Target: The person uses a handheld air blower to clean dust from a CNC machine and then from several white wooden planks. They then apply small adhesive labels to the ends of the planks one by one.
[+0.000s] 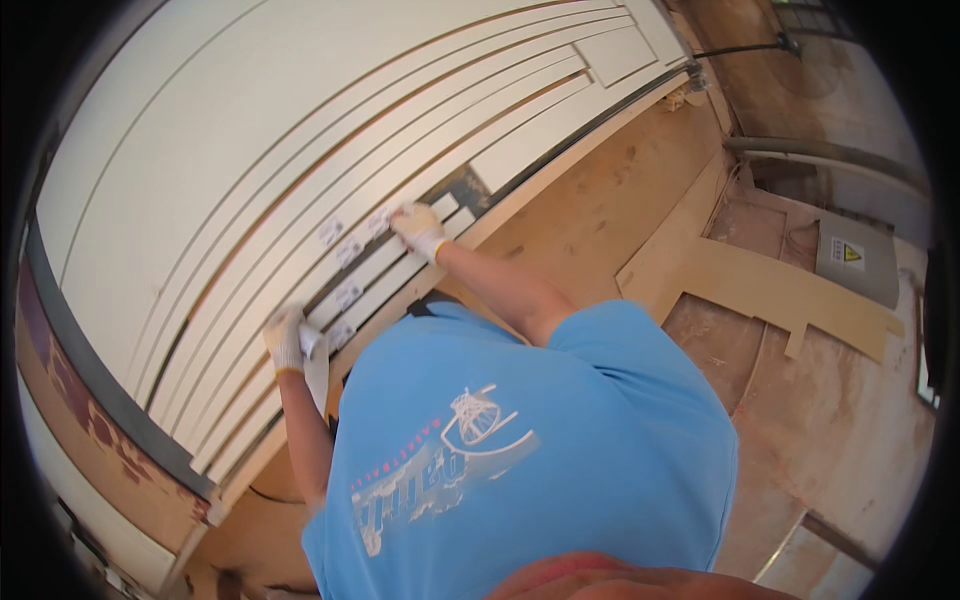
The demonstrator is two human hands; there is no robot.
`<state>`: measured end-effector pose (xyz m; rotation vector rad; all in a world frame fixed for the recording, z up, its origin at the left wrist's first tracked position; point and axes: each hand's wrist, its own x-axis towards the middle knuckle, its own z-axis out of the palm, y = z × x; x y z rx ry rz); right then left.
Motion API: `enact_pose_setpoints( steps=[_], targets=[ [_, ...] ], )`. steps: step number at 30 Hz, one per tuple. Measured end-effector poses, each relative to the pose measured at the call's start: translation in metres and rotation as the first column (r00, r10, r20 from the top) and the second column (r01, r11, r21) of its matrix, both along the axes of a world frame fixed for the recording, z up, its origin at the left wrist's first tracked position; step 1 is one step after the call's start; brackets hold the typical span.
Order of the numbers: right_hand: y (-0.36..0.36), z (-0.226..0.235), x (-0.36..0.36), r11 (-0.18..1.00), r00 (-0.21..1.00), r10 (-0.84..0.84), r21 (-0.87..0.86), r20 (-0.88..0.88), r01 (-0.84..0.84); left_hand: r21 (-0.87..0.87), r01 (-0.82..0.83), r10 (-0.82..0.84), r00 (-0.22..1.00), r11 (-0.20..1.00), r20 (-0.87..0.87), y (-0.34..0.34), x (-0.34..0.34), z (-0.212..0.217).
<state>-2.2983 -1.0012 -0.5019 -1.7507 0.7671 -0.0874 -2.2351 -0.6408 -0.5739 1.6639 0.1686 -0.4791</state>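
Both of my hands wear white knit gloves. My left hand (287, 338) is closed around a white roll of labels (314, 346), and a pale strip hangs down from it. Ahead and to the right, my right hand (418, 228) rests over the long white panel strips (385, 285), its fingers bunched beside a printed label (379, 222). What those fingertips pinch, if anything, is too small to make out. More small labels (348, 294) lie on neighbouring strips between my two hands.
Long white cut strips and a wide white panel (240, 110) cover the worktable. A dark gap (462, 186) shows beyond my right hand. Along the near side runs the table's edge. On the floor at right lie a tan cut-out board (750, 280) and a grey panel (858, 265) with a yellow warning sign.
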Motion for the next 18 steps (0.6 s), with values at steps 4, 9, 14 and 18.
enact_pose_setpoints(
  steps=[4,9,14,18],
  targets=[
    [-0.029,0.011,0.002,0.999,1.000,-0.022,0.042,-0.008,0.022,0.054,-0.025,0.028,0.999,0.998,-0.044,-0.035,0.010,0.020],
    [-0.057,0.009,-0.008,0.934,0.997,0.076,-0.351,0.011,-0.068,-0.019,-0.073,0.071,0.991,0.997,-0.114,-0.067,-0.004,0.038],
    [-0.076,0.035,-0.005,0.942,0.984,0.178,-0.287,-0.014,-0.175,-0.035,-0.104,0.095,0.977,0.994,-0.190,-0.086,-0.003,0.059],
    [-0.062,0.049,-0.011,0.945,0.947,0.300,-0.170,0.116,-0.279,-0.050,-0.114,0.103,0.978,0.992,-0.183,-0.084,0.003,0.045]
  ],
)
